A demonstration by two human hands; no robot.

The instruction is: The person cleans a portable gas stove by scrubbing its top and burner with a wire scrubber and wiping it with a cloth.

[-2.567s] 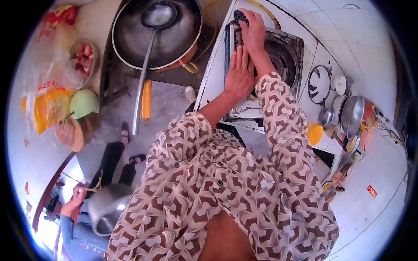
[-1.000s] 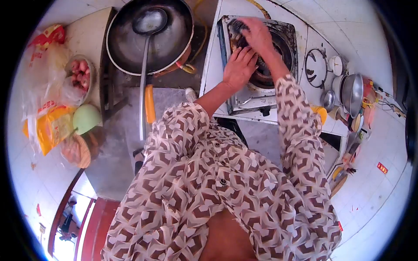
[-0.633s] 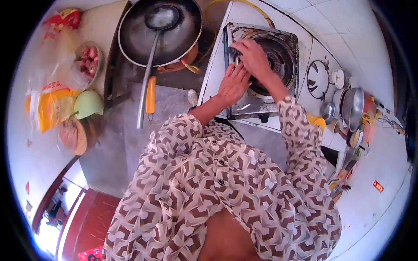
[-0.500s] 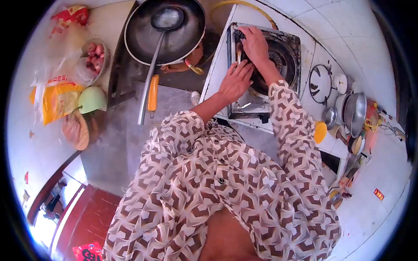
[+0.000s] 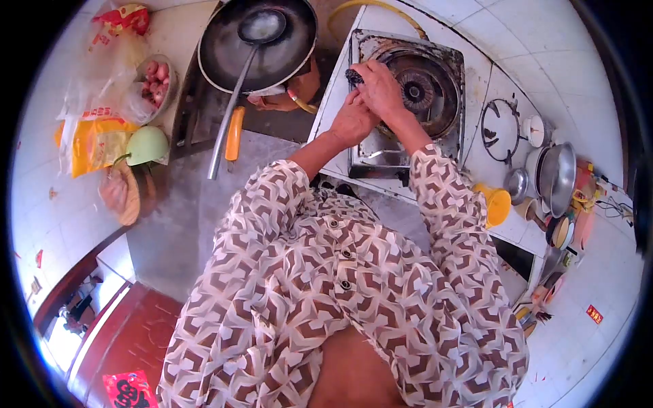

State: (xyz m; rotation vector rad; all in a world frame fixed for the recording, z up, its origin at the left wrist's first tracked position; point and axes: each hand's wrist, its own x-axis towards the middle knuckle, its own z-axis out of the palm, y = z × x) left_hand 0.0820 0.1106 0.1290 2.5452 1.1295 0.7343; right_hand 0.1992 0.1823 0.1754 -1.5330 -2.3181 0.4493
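In the upper middle of the frame the stove (image 5: pixel 384 146) sits on the white counter (image 5: pixel 333 109), its square metal top stained brown and black, with round rings around a ribbed burner (image 5: pixel 417 90). The pad (image 5: pixel 352 77), dark and wiry-looking, is at the stove's upper left edge. To the left of that a broad wok (image 5: pixel 228 62), dull grey inside with a pale rim, holds a metal ladle (image 5: pixel 262 27), its long, smooth handle slanting down over the rim. A thin black ring (image 5: pixel 500 131) lies right of the stove, above a yellow tub (image 5: pixel 498 207). My right hand (image 5: pixel 379 88) is half closed, palm down, fingers curled over the pad and gripping it. My left hand (image 5: pixel 354 124) is just below it, fingers bent and partly hidden behind the right; I cannot tell whether they hold anything.
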